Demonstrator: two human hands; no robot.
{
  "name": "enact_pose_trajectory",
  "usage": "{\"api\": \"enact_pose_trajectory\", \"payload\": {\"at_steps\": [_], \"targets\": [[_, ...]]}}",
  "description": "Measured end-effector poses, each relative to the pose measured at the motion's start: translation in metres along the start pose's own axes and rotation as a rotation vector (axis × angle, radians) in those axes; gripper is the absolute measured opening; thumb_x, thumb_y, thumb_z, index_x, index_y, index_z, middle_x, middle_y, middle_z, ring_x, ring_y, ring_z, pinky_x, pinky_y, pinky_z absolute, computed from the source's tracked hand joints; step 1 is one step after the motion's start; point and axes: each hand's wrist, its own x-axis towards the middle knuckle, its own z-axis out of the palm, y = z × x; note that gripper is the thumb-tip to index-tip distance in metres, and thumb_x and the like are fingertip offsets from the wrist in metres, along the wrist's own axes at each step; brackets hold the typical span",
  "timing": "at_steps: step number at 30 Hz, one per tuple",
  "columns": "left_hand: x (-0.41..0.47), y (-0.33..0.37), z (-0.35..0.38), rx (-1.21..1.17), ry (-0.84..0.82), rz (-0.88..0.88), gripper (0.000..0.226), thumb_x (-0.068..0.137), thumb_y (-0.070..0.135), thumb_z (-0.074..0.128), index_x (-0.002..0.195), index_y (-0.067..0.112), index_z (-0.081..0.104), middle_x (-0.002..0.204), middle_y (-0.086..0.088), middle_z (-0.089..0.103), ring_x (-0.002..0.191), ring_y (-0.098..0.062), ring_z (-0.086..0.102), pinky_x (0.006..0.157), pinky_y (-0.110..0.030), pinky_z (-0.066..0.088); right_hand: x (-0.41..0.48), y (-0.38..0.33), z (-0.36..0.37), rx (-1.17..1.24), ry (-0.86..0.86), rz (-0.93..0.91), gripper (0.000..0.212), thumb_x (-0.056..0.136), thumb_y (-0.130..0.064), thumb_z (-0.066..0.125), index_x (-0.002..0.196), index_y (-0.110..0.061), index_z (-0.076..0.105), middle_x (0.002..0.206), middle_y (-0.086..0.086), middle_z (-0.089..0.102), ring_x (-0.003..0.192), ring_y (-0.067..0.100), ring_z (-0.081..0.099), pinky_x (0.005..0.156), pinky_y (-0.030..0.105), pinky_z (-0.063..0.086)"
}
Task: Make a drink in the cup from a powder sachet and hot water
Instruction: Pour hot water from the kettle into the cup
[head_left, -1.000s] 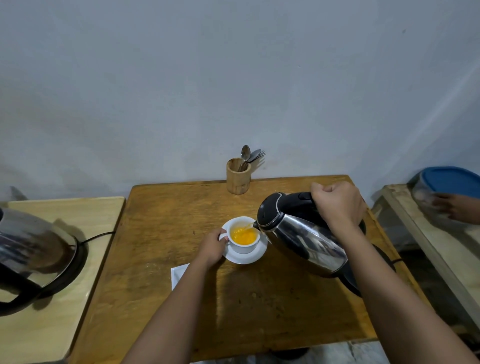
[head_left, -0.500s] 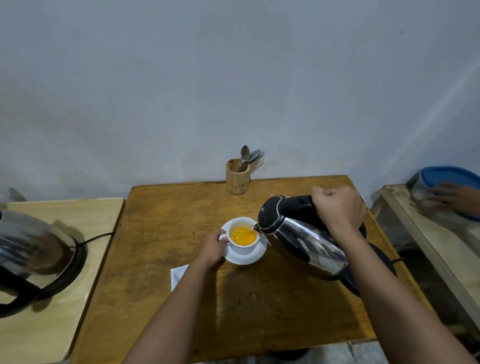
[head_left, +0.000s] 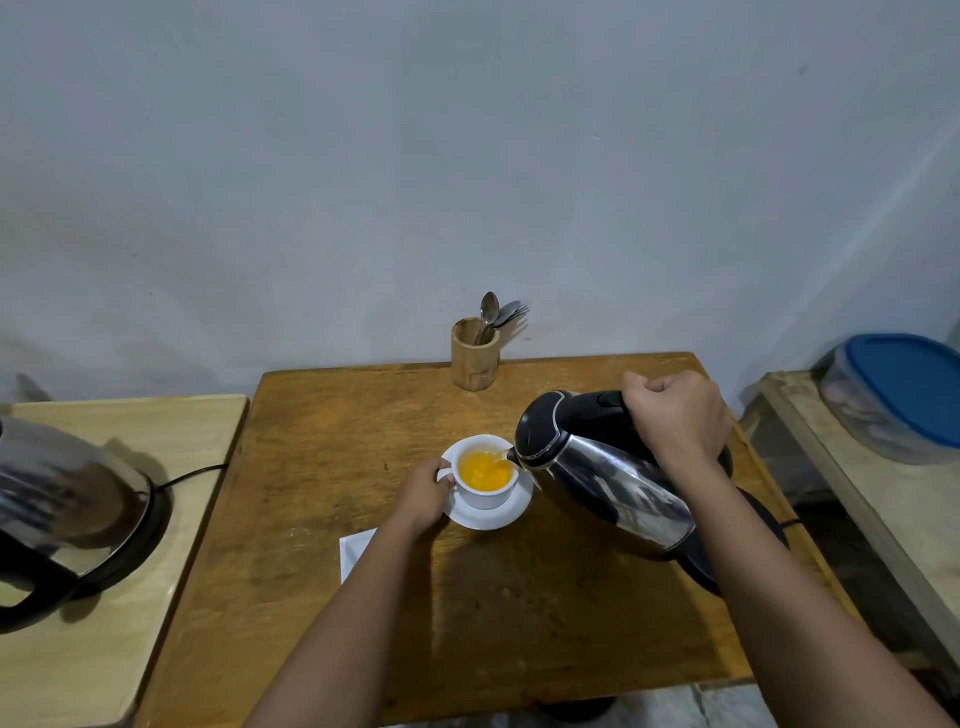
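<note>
A white cup (head_left: 488, 496) stands on a white saucer (head_left: 493, 517) mid-table and holds orange liquid. My left hand (head_left: 423, 491) grips the cup's handle on its left side. My right hand (head_left: 675, 415) is closed around the black handle of a steel kettle (head_left: 602, 478). The kettle is tilted left with its spout over the cup's right rim, and a thin stream runs into the cup. A white paper piece (head_left: 356, 551) lies by my left forearm, partly hidden.
A wooden holder (head_left: 474, 356) with spoons and a fork stands at the table's back edge. The kettle's black base (head_left: 753, 540) sits behind my right arm. A second kettle (head_left: 57, 514) is on the left table. A blue-lidded container (head_left: 898, 397) rests on the right bench.
The kettle has shifted slightly lower and kept pouring; the cup is fuller. Another person's hand at the blue-lidded container on the right has left the view.
</note>
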Motion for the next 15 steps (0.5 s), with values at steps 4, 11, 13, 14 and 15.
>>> {"api": "enact_pose_trajectory", "payload": {"at_steps": [4,11,13,14,15], "targets": [[0.0009,0.0015,0.0011,0.007,0.007,-0.014,0.029,0.095,0.015,0.045,0.123,0.01,0.054,0.129,-0.014,0.057,0.115,-0.028,0.052,0.09,-0.034,0.041,0.0005,0.0006,0.0007,-0.004,0.0,-0.013,0.044,0.079,-0.025,0.053,0.038,-0.014,0.043,0.037,-0.003,0.031,0.036,0.018,0.03,0.047,0.023,0.029],[0.0014,0.0033,0.0027,0.035,0.032,-0.023,0.032,0.095,0.014,0.045,0.125,0.009,0.053,0.132,-0.015,0.055,0.117,-0.029,0.051,0.088,-0.032,0.039,0.0011,0.0012,0.0001,-0.005,0.002,-0.018,0.044,0.078,-0.025,0.053,0.037,-0.013,0.042,0.036,-0.003,0.031,0.036,0.019,0.03,0.047,0.024,0.029],[0.0015,0.0036,0.0027,0.027,0.03,-0.024,0.031,0.095,0.014,0.045,0.125,0.009,0.053,0.132,-0.015,0.055,0.114,-0.028,0.052,0.087,-0.031,0.038,0.0013,0.0019,-0.0001,-0.006,0.006,-0.016,0.043,0.078,-0.024,0.052,0.037,-0.013,0.043,0.037,-0.002,0.031,0.037,0.019,0.031,0.048,0.024,0.029],[0.0012,0.0038,0.0025,0.024,0.029,-0.022,0.031,0.095,0.014,0.046,0.124,0.009,0.053,0.131,-0.015,0.056,0.111,-0.026,0.052,0.086,-0.031,0.038,0.0013,0.0022,-0.0002,-0.007,0.007,-0.014,0.043,0.078,-0.024,0.052,0.037,-0.013,0.043,0.037,-0.002,0.031,0.037,0.019,0.031,0.048,0.024,0.03],[0.0013,0.004,0.0024,0.021,0.028,-0.018,0.03,0.095,0.014,0.046,0.124,0.008,0.054,0.13,-0.015,0.056,0.107,-0.025,0.051,0.085,-0.031,0.038,0.0013,0.0025,-0.0003,-0.008,0.007,-0.013,0.043,0.078,-0.024,0.052,0.037,-0.013,0.043,0.037,-0.002,0.031,0.037,0.02,0.031,0.048,0.025,0.03]]}}
